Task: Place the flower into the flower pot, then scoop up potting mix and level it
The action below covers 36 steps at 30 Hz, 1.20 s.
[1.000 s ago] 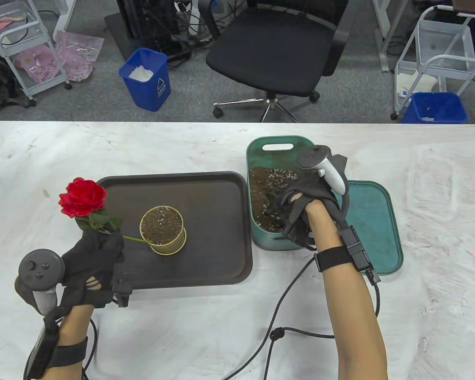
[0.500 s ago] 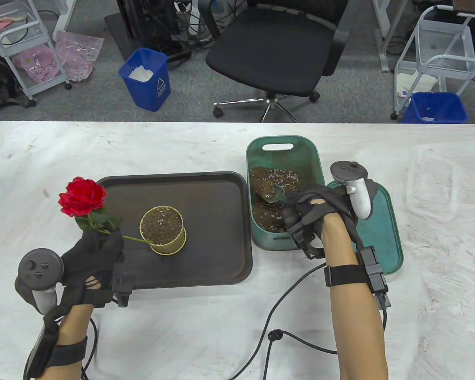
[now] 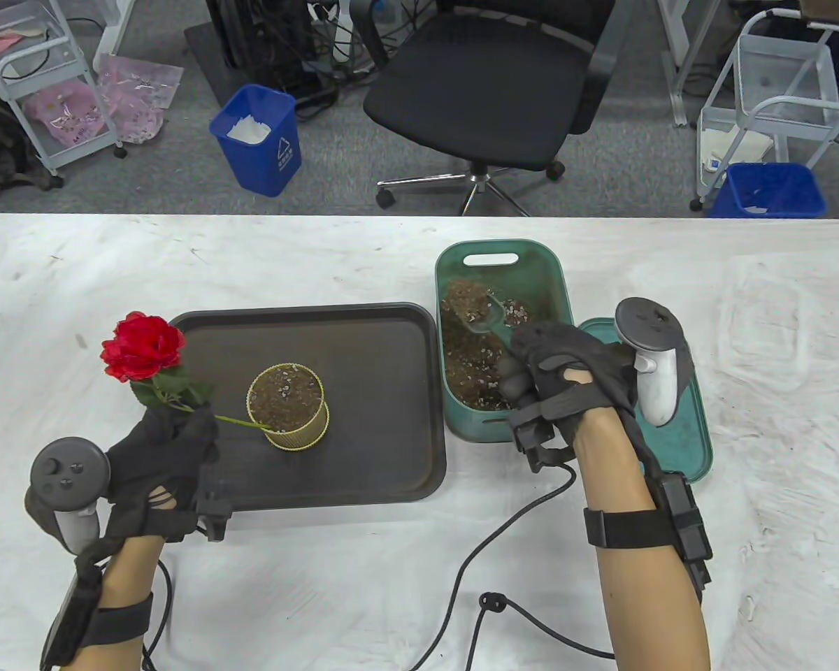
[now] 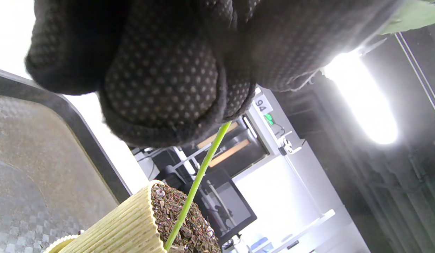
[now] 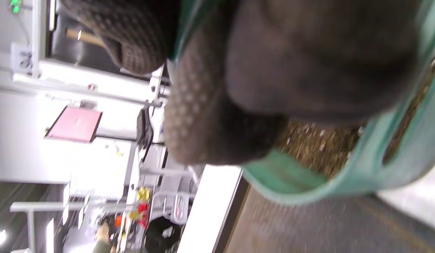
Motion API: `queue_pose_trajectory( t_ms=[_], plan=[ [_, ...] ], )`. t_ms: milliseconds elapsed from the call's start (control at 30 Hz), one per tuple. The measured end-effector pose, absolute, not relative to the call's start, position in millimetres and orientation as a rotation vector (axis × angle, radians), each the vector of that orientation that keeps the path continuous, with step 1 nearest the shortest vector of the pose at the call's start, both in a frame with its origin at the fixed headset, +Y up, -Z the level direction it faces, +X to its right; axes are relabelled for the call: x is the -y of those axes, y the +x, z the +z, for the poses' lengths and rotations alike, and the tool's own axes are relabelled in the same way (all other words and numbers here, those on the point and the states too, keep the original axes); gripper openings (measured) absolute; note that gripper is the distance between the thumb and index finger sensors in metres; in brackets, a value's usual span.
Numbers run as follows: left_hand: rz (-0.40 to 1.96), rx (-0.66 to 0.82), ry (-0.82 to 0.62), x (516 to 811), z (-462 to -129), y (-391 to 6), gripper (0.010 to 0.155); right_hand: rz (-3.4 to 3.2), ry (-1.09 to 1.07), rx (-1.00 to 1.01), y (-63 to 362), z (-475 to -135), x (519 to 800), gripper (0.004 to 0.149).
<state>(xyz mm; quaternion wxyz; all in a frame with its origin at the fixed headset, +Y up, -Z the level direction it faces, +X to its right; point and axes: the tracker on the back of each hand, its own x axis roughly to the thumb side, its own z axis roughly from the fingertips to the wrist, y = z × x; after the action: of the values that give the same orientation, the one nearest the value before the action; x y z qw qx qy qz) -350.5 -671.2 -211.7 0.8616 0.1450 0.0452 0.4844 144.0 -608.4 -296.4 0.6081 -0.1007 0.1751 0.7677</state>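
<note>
A white, scuffed cloth covers the table (image 3: 363, 573), and beyond its far edge stand a black office chair (image 3: 489, 84) and a blue bin (image 3: 257, 140) on grey carpet.

The flower (image 3: 143, 347), a red rose on a thin green stem, is tilted far to the left: its bloom hangs beyond the left edge of the dark tray (image 3: 384, 391), while the lower end of the stem reaches into the soil of the flower pot (image 3: 288, 407). The left wrist view shows the stem (image 4: 196, 182) running down from under the gloved fingers (image 4: 161, 70) into the potting mix at the pot's ribbed yellow rim (image 4: 126, 225). The left hand (image 3: 161, 454) has its fingers curled round the stem just below the leaves, at the tray's left rim.

The pot stands on the tray, roughly at its middle, filled nearly to the brim with dark mix flecked with white.

Just right of the tray sits the green tub (image 3: 552, 279) holding potting mix (image 3: 472, 349). The right hand (image 3: 566, 377) is over the tub's near right corner, fingers wrapped round the handle of a green scoop (image 3: 489, 318) whose bowl lies on the soil toward the tub's far end. In the right wrist view the picture is blurred; the gloved fingers (image 5: 203, 116) show above the tub's green rim (image 5: 294, 182) and the soil.

A green lid (image 3: 692, 433) lies flat on the cloth, touching the tub's right side, partly under the right hand's tracker. A black cable (image 3: 489, 552) trails across the cloth from the right wrist.
</note>
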Motion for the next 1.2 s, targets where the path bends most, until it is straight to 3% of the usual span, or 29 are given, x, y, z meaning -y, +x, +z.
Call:
queue_pose_trajectory(
  t_ms=[267,500,867,1200],
  plan=[
    [1.020,-0.095,0.305,671.6,-211.2,-350.1,0.045,1.763,-0.006,-0.618,47.6,-284.0,621.0,0.054],
    [1.019,-0.086,0.303,671.5,-211.3,-349.7,0.045,1.862,0.016,-0.689,2.1,-280.9,649.0,0.054],
    [1.018,-0.086,0.304,671.4,-210.9,-349.3,0.045,2.217,0.058,-0.454,-14.8,-280.8,643.7,0.052],
    [1.015,-0.091,0.305,671.8,-211.0,-349.8,0.045,2.644,0.279,-0.110,-47.7,-260.6,626.6,0.049]
  ],
)
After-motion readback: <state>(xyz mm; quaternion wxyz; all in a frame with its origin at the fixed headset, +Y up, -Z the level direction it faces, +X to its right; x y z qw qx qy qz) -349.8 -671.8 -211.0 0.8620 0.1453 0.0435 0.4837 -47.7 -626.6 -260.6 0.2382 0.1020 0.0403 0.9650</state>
